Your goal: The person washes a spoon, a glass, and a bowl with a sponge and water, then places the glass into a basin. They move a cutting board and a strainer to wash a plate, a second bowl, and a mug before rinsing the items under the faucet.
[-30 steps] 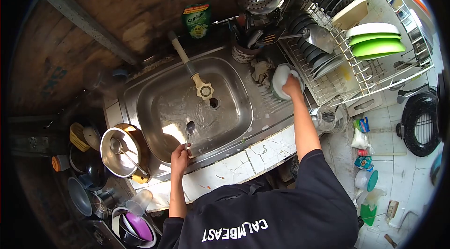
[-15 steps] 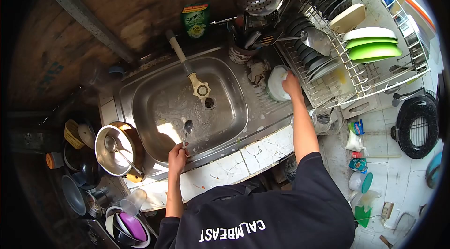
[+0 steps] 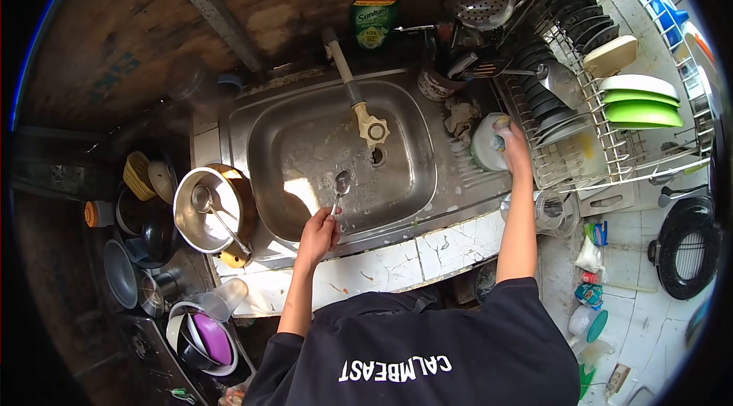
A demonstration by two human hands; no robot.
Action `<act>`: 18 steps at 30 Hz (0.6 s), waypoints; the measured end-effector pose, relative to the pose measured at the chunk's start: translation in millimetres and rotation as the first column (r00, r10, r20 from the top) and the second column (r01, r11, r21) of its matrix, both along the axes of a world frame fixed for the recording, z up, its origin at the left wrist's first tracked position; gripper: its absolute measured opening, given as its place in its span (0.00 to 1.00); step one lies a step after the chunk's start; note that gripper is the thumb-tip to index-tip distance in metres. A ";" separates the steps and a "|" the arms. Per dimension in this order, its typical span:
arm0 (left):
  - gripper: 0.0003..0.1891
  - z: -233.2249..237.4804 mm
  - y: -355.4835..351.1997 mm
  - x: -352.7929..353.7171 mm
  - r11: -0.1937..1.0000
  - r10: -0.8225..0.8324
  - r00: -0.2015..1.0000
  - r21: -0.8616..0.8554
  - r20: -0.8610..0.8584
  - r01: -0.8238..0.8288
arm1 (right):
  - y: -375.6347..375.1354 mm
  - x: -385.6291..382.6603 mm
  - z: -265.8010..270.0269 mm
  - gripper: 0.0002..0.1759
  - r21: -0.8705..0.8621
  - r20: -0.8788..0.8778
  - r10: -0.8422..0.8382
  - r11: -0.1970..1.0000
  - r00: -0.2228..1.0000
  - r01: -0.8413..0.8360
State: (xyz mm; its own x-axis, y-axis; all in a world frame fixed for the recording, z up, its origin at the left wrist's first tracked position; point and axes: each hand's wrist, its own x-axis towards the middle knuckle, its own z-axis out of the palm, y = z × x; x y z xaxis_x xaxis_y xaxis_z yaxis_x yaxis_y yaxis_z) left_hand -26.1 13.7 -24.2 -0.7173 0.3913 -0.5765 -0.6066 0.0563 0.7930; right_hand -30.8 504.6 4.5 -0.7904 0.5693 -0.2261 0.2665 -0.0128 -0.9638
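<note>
My left hand is closed round the handle of a metal spoon, whose bowl points up over the sink. On the ribbed drainboard, my right hand is at the mouth of a pale round container. Its fingers are closed on what looks like a small yellowish and blue sponge, partly hidden by them. A crumpled cloth lies just behind the container. The beige tap reaches over the sink near the drain.
Left of the sink stands a metal pot with a ladle in it. A wire dish rack with plates and bowls is on the right. A utensil holder and a green detergent pouch are at the back.
The sponge now shows in my right hand at the container. My left hand still holds the spoon above the sink. The whole view has shifted, so the scene sits further right.
</note>
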 end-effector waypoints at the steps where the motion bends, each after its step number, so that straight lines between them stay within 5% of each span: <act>1: 0.14 4.9 0.9 0.9 1.000 0.006 1.000 -0.003 0.001 -0.006 | -20.4 2.7 16.6 0.24 0.015 -0.043 0.078 0.997 0.996 -0.077; 3: 0.16 17.0 3.8 0.0 0.999 -0.006 0.999 0.041 0.040 0.004 | -68.8 7.4 47.1 0.19 -0.082 -0.114 0.193 0.976 0.975 -0.203; 6: 0.16 23.9 7.6 0.9 0.997 -0.017 0.998 0.082 0.064 0.011 | -141.6 11.3 50.7 0.18 0.125 -0.001 0.319 0.940 0.948 -0.317; 8: 0.17 26.2 10.2 1.7 0.996 -0.018 0.998 0.087 0.060 0.012 | -186.2 9.1 42.4 0.14 0.457 0.036 0.445 0.789 0.895 -0.411; 9: 0.18 27.2 10.9 2.6 0.996 -0.016 0.998 0.091 0.057 0.011 | -210.2 6.8 42.0 0.17 0.011 0.067 0.429 0.903 0.901 -0.430; 11: 0.18 29.6 11.3 2.7 0.998 -0.012 0.999 0.064 0.039 0.009 | -242.2 -1.5 32.1 0.16 0.111 0.222 0.421 0.885 0.879 -0.452; 18: 0.19 42.4 -5.1 7.2 0.996 0.085 0.996 -0.030 -0.014 -0.086 | -309.0 -11.4 0.5 0.19 0.565 0.016 0.630 0.635 0.777 -0.526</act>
State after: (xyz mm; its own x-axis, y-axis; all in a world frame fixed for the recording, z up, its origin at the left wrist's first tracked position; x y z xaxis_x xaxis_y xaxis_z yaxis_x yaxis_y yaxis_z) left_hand -18.9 8.6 18.2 -0.7549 0.3103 -0.5778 -0.5999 0.0291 0.7995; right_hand -42.3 195.6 5.0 -0.9919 -0.0348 0.1224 -0.1192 0.5905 -0.7982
